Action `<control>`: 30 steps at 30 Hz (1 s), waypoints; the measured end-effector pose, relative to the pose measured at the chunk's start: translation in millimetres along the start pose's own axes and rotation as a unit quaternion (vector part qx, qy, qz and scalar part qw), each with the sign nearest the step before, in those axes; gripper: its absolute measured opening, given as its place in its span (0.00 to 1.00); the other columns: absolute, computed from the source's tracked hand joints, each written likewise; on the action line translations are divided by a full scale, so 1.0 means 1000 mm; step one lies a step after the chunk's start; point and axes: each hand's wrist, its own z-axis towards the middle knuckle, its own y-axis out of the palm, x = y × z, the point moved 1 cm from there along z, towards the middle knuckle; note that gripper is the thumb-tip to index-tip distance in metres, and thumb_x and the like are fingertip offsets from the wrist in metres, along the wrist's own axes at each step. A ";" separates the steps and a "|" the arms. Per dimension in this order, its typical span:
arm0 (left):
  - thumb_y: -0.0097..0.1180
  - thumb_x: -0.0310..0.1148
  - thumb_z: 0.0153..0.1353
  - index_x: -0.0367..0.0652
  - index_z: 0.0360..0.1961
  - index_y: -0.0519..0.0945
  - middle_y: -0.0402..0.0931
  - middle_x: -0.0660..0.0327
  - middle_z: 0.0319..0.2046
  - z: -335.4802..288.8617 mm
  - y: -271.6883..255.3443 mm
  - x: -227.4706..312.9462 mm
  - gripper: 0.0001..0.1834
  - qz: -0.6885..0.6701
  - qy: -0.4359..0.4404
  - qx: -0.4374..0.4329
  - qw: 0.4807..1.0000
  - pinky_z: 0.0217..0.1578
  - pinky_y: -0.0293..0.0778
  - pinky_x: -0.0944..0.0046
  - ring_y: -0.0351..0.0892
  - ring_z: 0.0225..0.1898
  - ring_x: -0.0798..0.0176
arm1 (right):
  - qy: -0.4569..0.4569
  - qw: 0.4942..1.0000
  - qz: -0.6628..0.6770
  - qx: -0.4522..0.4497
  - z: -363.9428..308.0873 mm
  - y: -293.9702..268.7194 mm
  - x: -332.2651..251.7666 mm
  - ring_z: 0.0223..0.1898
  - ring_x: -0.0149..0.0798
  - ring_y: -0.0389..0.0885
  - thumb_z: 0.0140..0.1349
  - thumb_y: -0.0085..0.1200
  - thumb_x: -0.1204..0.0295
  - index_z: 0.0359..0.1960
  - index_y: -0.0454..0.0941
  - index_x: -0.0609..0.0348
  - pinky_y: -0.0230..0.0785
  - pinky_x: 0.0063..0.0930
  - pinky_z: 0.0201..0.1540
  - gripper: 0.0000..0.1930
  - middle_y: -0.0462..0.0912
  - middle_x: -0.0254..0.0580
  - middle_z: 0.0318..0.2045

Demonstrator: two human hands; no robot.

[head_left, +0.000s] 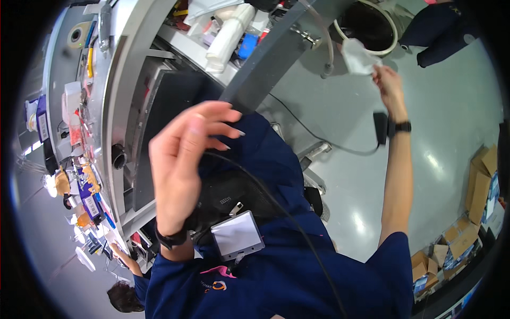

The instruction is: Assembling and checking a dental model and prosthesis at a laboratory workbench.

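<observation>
Right hand (390, 89), grip narrow, pinching white sheet (358, 57) by bin (394, 40); open floor (446, 122) alongside. Left hand (180, 154) (blurred) grips nothing, half-wide, near grey panel's (268, 61) edge.

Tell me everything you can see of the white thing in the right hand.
The white sheet looks thin, soft and crumpled, like tissue or a wipe, though the exact material is unclear. It is plain, with uneven edges and shallow folds. The fingertips of the right hand pinch it at its right end; the rest spreads leftward. In the picture it lies by the lower-left rim of the round bin; whether they touch is unclear.
</observation>
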 end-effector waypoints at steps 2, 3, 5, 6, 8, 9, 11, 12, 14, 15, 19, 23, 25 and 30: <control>0.41 0.38 0.74 0.29 0.51 0.77 0.82 0.52 0.43 0.010 -0.013 0.008 0.21 0.026 0.021 0.052 0.998 0.38 0.73 0.70 0.82 0.40 0.66 | -0.026 0.996 0.026 0.083 0.074 -0.015 0.006 0.24 0.31 0.77 0.60 0.56 0.78 0.35 0.77 0.69 0.70 0.22 0.27 0.05 0.81 0.41 0.24; 0.43 0.37 0.74 0.29 0.51 0.77 0.82 0.53 0.43 0.020 -0.017 0.010 0.20 0.034 0.024 0.069 0.997 0.38 0.74 0.70 0.82 0.40 0.66 | -0.029 0.990 0.040 0.133 0.115 -0.024 0.008 0.28 0.35 0.82 0.61 0.56 0.79 0.35 0.76 0.71 0.76 0.25 0.31 0.06 0.82 0.45 0.28; 0.46 0.36 0.72 0.30 0.50 0.78 0.82 0.55 0.42 0.045 -0.025 -0.001 0.18 0.079 0.043 0.096 0.991 0.38 0.74 0.71 0.82 0.41 0.67 | 0.013 0.970 0.197 0.142 0.148 -0.020 -0.008 0.34 0.47 0.85 0.63 0.56 0.76 0.45 0.66 0.82 0.82 0.32 0.39 0.17 0.80 0.57 0.38; 0.50 0.34 0.70 0.32 0.48 0.80 0.83 0.56 0.41 0.053 -0.030 -0.008 0.16 0.106 0.064 0.111 0.986 0.40 0.74 0.70 0.82 0.41 0.68 | 0.010 0.968 0.200 0.153 0.146 -0.007 -0.011 0.34 0.48 0.84 0.63 0.55 0.76 0.46 0.65 0.83 0.82 0.33 0.39 0.19 0.79 0.59 0.39; 0.54 0.32 0.67 0.31 0.47 0.80 0.83 0.57 0.39 0.072 -0.027 -0.012 0.14 0.161 0.120 0.130 0.971 0.40 0.74 0.71 0.81 0.39 0.68 | -0.015 0.963 0.220 0.153 0.136 0.015 -0.033 0.35 0.50 0.84 0.64 0.54 0.76 0.47 0.63 0.83 0.82 0.34 0.39 0.19 0.79 0.61 0.40; 0.55 0.32 0.66 0.31 0.47 0.80 0.83 0.56 0.38 0.079 -0.024 -0.012 0.14 0.184 0.148 0.131 0.963 0.39 0.74 0.71 0.81 0.38 0.68 | -0.029 0.962 0.234 0.136 0.113 0.033 -0.040 0.36 0.51 0.84 0.65 0.53 0.76 0.47 0.64 0.83 0.82 0.34 0.39 0.18 0.79 0.61 0.40; 0.60 0.36 0.61 0.31 0.44 0.81 0.84 0.52 0.35 0.101 -0.008 -0.005 0.18 0.229 0.167 0.130 0.950 0.38 0.74 0.68 0.81 0.36 0.67 | -0.108 0.971 0.197 0.083 0.059 0.043 -0.060 0.38 0.48 0.85 0.66 0.50 0.75 0.49 0.65 0.77 0.80 0.31 0.39 0.16 0.80 0.58 0.41; 0.61 0.38 0.60 0.31 0.44 0.81 0.84 0.51 0.35 0.108 -0.002 -0.003 0.19 0.291 0.177 0.137 0.930 0.38 0.74 0.67 0.81 0.35 0.66 | -0.143 0.969 0.182 0.081 0.026 0.062 -0.070 0.38 0.45 0.85 0.66 0.51 0.75 0.49 0.66 0.73 0.79 0.29 0.38 0.14 0.81 0.55 0.41; 0.61 0.40 0.59 0.31 0.45 0.81 0.84 0.50 0.35 0.122 -0.003 -0.002 0.21 0.351 0.185 0.141 0.907 0.38 0.75 0.66 0.82 0.35 0.65 | -0.215 0.959 0.169 0.078 -0.040 0.091 -0.098 0.35 0.36 0.83 0.67 0.51 0.75 0.49 0.67 0.70 0.75 0.24 0.36 0.13 0.83 0.50 0.39; 0.61 0.41 0.58 0.30 0.45 0.81 0.83 0.49 0.34 0.130 -0.006 -0.009 0.22 0.400 0.173 0.096 0.895 0.39 0.75 0.65 0.82 0.36 0.65 | -0.259 0.950 0.159 0.070 -0.076 0.103 -0.112 0.33 0.34 0.82 0.67 0.51 0.75 0.48 0.68 0.68 0.74 0.22 0.36 0.12 0.83 0.48 0.38; 0.60 0.37 0.59 0.28 0.43 0.80 0.83 0.51 0.34 0.112 -0.015 0.012 0.20 0.297 0.121 0.055 0.946 0.40 0.75 0.65 0.82 0.38 0.64 | -0.365 0.920 0.136 -0.039 -0.186 0.128 -0.126 0.30 0.28 0.78 0.67 0.51 0.77 0.42 0.72 0.64 0.73 0.20 0.36 0.06 0.81 0.41 0.32; 0.54 0.27 0.63 0.31 0.58 0.67 0.79 0.51 0.47 0.045 -0.014 0.046 0.23 -0.143 -0.005 -0.046 0.989 0.47 0.76 0.66 0.81 0.46 0.64 | -0.285 0.920 0.113 -0.244 -0.241 0.156 -0.128 0.41 0.31 0.79 0.60 0.63 0.72 0.55 0.71 0.66 0.72 0.22 0.42 0.23 0.81 0.44 0.42; 0.54 0.24 0.62 0.32 0.60 0.62 0.78 0.48 0.48 0.024 -0.012 0.040 0.26 -0.198 -0.026 -0.091 0.976 0.51 0.76 0.64 0.80 0.49 0.61 | -0.261 0.908 0.086 -0.317 -0.247 0.165 -0.126 0.44 0.29 0.79 0.57 0.67 0.70 0.59 0.67 0.68 0.72 0.22 0.43 0.30 0.81 0.43 0.47; 0.64 0.24 0.54 0.32 0.59 0.67 0.76 0.54 0.52 -0.001 -0.009 0.017 0.31 -0.157 -0.021 -0.076 0.984 0.55 0.71 0.61 0.76 0.54 0.65 | -0.120 0.899 0.168 -0.387 -0.247 0.160 -0.126 0.41 0.25 0.80 0.63 0.60 0.72 0.52 0.75 0.70 0.73 0.22 0.44 0.19 0.84 0.40 0.42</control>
